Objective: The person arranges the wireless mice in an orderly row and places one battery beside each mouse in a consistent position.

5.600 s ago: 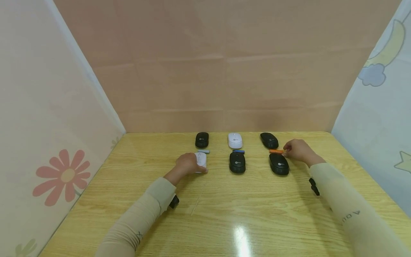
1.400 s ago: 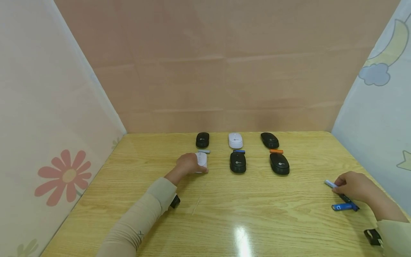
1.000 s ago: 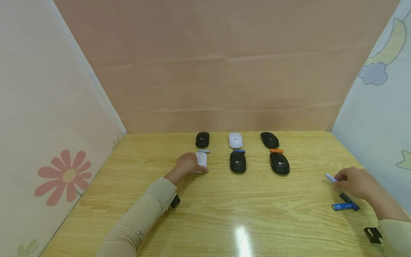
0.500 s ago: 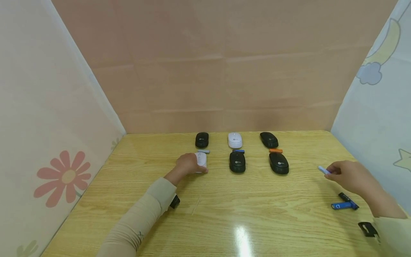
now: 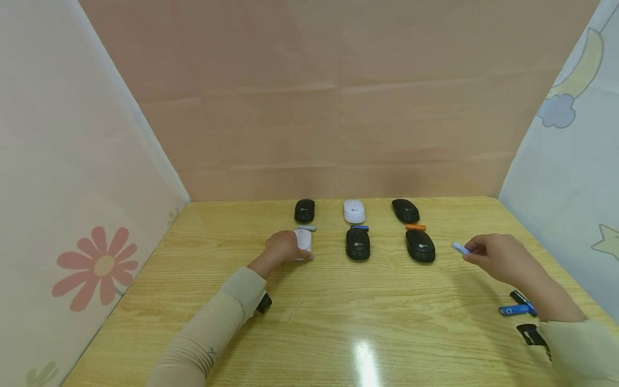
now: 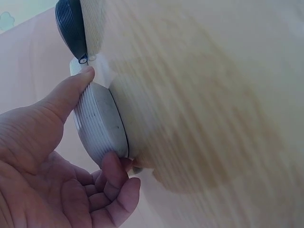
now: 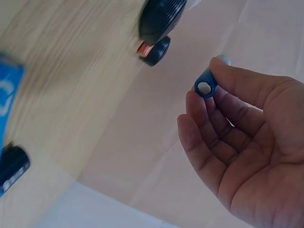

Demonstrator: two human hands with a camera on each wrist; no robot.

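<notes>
My left hand (image 5: 286,248) grips a white mouse (image 5: 304,239) in the left column, thumb on one side and fingers on the other; the left wrist view shows the white mouse (image 6: 99,126) held at its edges. My right hand (image 5: 473,251) pinches a light blue battery (image 5: 460,248) just above the table, to the right of the near black mouse (image 5: 419,246). In the right wrist view the battery (image 7: 207,84) sits end-on between thumb and fingertips.
Mice lie in two rows on the wooden table (image 5: 367,317): black (image 5: 304,210), white (image 5: 354,211) and black (image 5: 405,210) behind, a black one (image 5: 358,244) in the middle. Grey (image 5: 307,228), blue (image 5: 359,228) and orange (image 5: 416,227) batteries lie between rows. Two loose batteries (image 5: 515,309) lie right.
My right hand picked the light blue battery from the loose ones at the right and carried it left and away, toward the right-hand black mice. The left hand stayed on the white mouse.
</notes>
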